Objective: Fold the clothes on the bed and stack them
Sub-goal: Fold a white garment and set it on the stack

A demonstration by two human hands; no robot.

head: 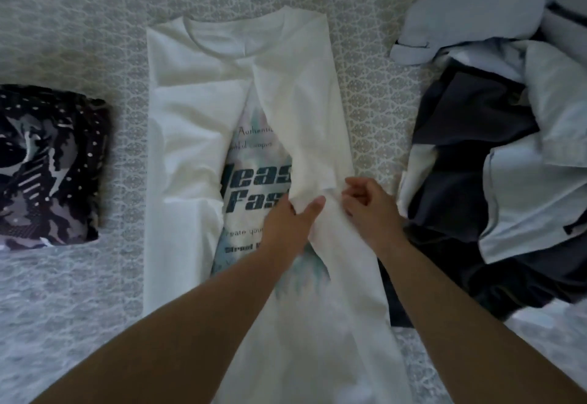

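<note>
A white T-shirt (197,124) with a blue-green print lies front up in the middle of the bed, collar at the far end. Its left side is folded inward over the chest. The right side is folded over the print. My left hand (290,225) pinches the edge of that right flap over the print. My right hand (370,206) grips the same flap's fabric just to the right, fingers curled. A folded dark patterned garment (47,165) lies flat at the left.
A heap of unfolded clothes (508,162), light blue and dark navy, fills the right side. The bed's grey patterned cover (95,28) shows around the shirt and along the far edge.
</note>
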